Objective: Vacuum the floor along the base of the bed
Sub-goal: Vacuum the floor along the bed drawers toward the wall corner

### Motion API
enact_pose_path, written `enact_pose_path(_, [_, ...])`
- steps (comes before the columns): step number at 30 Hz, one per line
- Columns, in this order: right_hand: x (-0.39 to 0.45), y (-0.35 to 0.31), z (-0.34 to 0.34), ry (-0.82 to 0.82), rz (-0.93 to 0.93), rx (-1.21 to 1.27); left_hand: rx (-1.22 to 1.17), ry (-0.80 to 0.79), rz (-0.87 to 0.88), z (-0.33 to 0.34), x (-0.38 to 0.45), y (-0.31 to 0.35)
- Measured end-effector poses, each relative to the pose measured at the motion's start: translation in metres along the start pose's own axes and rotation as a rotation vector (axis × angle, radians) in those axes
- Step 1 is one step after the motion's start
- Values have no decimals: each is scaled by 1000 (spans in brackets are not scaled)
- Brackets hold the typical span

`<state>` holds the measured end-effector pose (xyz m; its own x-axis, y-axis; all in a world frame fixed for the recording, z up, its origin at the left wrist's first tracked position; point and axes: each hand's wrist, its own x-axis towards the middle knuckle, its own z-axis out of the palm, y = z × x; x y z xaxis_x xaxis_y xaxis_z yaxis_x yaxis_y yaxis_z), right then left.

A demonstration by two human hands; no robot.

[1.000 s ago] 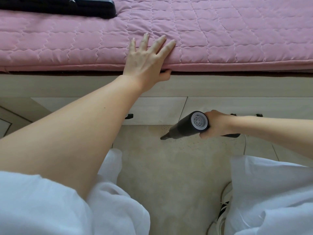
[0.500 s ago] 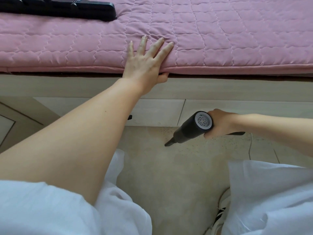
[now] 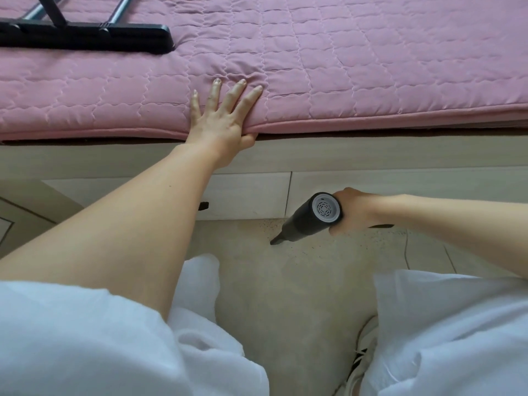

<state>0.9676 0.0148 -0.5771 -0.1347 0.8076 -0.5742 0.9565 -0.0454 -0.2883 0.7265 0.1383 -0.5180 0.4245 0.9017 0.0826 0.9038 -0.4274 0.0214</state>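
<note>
Vacuum (image 3: 311, 218) first: a small dark handheld one, gripped at its rear by the right hand (image 3: 354, 214), fingers wrapped round the body, nozzle tilted down so its tip is at or just above the floor (image 3: 285, 295), near the foot of the bed frame (image 3: 371, 155). Nearest the camera are white-clothed knees on either side of a bare strip of floor, with a shoe (image 3: 363, 358) tucked by the right knee.

Dark specks lie scattered on the floor by the nozzle and along the base of the drawers (image 3: 251, 195). The likely slip is the tip riding too high or sweeping too fast and leaving grit in the seam where floor meets frame. A thin cord (image 3: 405, 250) trails on the floor to the right of the hand; it could be sucked in or snagged.

Farther off, the left hand (image 3: 223, 121) lies flat, fingers spread, on the near edge of the pink quilt (image 3: 343, 67), thumb hooked under. If the quilt slides, that support goes. Toward the bed's far left corner rests a black bar on metal rods (image 3: 85, 38).
</note>
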Motion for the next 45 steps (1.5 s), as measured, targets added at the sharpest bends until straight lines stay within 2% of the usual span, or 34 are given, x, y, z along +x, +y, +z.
enact_pose_path(8, [1,3,5,2,10,32,-20,53,48,-2,-1,-5])
enact_pose_path(13, [0,-1,8,4,12,-43,9,103,84,-2,-2,-9])
enact_pose_path(23, [10,-10,8,8,-62,2,23,105,98,-1,-1,-11])
enact_pose_path(45, [25,-30,13,55,-98,27,36,104,126,-3,1,-15])
